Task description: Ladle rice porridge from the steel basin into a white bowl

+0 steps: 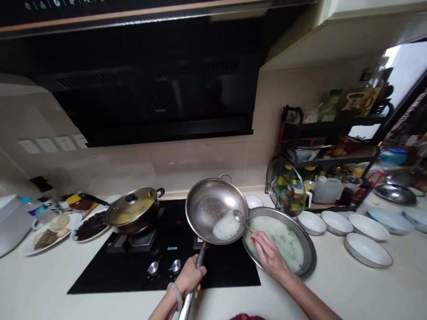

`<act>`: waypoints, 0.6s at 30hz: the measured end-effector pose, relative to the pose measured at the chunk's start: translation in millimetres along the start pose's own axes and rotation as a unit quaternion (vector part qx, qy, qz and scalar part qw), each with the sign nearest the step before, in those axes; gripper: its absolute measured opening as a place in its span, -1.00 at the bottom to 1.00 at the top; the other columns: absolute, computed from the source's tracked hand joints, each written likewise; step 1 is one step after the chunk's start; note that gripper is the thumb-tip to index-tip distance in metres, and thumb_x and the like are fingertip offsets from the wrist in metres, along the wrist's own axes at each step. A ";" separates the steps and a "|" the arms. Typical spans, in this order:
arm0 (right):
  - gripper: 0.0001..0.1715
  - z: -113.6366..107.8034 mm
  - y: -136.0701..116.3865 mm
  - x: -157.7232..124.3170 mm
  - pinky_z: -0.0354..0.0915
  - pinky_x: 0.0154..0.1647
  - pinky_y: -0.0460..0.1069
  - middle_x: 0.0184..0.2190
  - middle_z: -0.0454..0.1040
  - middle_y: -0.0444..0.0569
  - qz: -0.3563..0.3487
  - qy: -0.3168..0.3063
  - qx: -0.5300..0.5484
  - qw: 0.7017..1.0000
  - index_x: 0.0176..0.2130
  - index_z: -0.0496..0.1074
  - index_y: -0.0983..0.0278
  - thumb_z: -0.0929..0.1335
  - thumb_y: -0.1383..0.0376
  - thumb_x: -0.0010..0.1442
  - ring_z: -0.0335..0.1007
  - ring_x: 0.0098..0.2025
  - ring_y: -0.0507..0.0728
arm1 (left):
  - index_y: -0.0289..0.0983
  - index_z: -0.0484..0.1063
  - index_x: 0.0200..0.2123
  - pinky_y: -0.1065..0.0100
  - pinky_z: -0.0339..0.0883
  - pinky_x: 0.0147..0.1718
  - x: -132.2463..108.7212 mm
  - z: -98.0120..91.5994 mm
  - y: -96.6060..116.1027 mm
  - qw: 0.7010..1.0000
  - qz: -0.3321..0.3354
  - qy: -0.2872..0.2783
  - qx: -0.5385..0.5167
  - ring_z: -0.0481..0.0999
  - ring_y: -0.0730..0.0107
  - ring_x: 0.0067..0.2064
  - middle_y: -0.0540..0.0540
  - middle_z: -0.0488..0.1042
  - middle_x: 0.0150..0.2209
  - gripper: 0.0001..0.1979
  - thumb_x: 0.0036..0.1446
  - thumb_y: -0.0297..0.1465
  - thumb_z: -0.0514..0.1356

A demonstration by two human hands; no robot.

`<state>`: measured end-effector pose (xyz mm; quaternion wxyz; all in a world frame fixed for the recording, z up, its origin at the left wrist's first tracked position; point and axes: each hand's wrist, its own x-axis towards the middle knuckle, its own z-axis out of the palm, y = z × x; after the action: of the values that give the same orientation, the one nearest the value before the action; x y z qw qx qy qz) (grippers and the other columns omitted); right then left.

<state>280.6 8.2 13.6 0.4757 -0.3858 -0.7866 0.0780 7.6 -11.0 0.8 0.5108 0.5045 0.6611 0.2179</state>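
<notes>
My left hand point(191, 275) is wrapped round the long metal handle of a steel wok point(205, 206), which is tipped towards the right over the stove. A pool of white liquid point(226, 226) lies in the wok's lower right part. In my right hand point(268, 252) is the handle of a metal spoon point(239, 217), its bowl at the wok's right rim, just above the pool. Below that hand stands a wide metal basin point(313, 255) of whitish soup with green bits point(284, 237). The wok's edge overlaps the basin's left rim; whether they touch I cannot tell.
A lidded pan point(132, 212) of yellow food sits on the left burner of the black stove point(133, 274). Plates of food point(90, 226) stand left of it. Several white bowls point(368, 249) and a bottle rack point(331, 161) occupy the right. The range hood point(153, 96) hangs above.
</notes>
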 end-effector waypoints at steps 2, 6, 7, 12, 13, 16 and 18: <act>-0.68 -2.7 5.1 -0.3 0.37 -0.09 0.10 -0.19 0.40 0.12 -0.016 0.002 -0.029 0.999 -0.06 0.36 0.28 0.16 0.43 0.26 0.38 -0.11 0.18 | -0.22 0.11 -0.42 0.51 0.06 -0.78 -0.6 -0.1 0.5 1.000 -0.001 0.002 0.001 0.19 0.53 -0.76 0.17 0.13 -0.73 -0.86 -0.06 -0.53 0.05; -0.68 7.8 2.6 -8.2 0.40 -0.13 0.07 -0.21 0.42 0.09 -0.009 -0.004 -0.030 1.000 -0.06 0.37 0.27 0.16 0.42 0.26 0.41 -0.13 0.17 | -0.22 0.11 -0.42 0.51 0.04 -0.80 0.4 -0.3 -1.1 1.000 0.007 -0.002 0.004 0.18 0.52 -0.76 0.17 0.13 -0.74 -0.86 -0.06 -0.53 0.04; -0.68 11.4 0.2 -9.8 0.41 -0.16 0.05 -0.21 0.41 0.08 0.001 -0.007 -0.012 1.000 -0.06 0.37 0.26 0.16 0.42 0.26 0.41 -0.15 0.16 | -0.22 0.11 -0.42 0.51 0.03 -0.80 0.8 -0.3 -1.6 1.000 0.009 -0.003 0.004 0.18 0.52 -0.77 0.17 0.13 -0.75 -0.86 -0.06 -0.53 0.04; -0.70 9.4 -3.4 -5.1 0.40 -0.17 0.02 -0.22 0.39 0.08 0.028 0.006 0.032 0.999 -0.09 0.35 0.26 0.14 0.43 0.28 0.39 -0.17 0.13 | -0.22 0.11 -0.43 0.52 0.03 -0.80 2.0 0.5 -2.5 1.000 0.007 0.000 -0.005 0.17 0.54 -0.77 0.17 0.13 -0.73 -0.85 -0.06 -0.53 0.05; -0.71 5.6 -2.3 -3.0 0.39 -0.15 0.05 -0.23 0.39 0.08 0.026 0.011 0.021 0.999 -0.09 0.35 0.26 0.14 0.42 0.28 0.39 -0.16 0.14 | -0.22 0.10 -0.43 0.52 0.03 -0.79 2.1 0.6 -2.5 1.000 0.006 0.000 -0.005 0.17 0.54 -0.77 0.18 0.12 -0.73 -0.85 -0.06 -0.53 0.06; -0.71 -2.9 -1.1 -0.8 0.39 -0.16 0.07 -0.25 0.39 0.09 0.022 0.012 0.007 1.000 -0.10 0.36 0.27 0.15 0.40 0.27 0.38 -0.18 0.16 | -0.22 0.09 -0.43 0.52 0.03 -0.79 2.1 0.5 -2.4 1.000 0.004 -0.001 -0.001 0.17 0.55 -0.77 0.18 0.12 -0.74 -0.84 -0.05 -0.53 0.06; -0.71 -1.6 -4.6 -4.6 0.40 -0.20 0.05 -0.26 0.39 0.09 0.029 0.001 0.028 0.999 -0.10 0.36 0.26 0.15 0.41 0.28 0.39 -0.21 0.15 | -0.21 0.09 -0.43 0.52 0.03 -0.79 1.7 0.2 -2.3 1.000 0.003 -0.002 -0.001 0.17 0.55 -0.78 0.18 0.12 -0.74 -0.84 -0.05 -0.53 0.06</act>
<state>280.6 1.6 13.6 0.4848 -0.3950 -0.7721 0.1133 6.9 -10.4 -1.8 0.5120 0.5061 0.6585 0.2192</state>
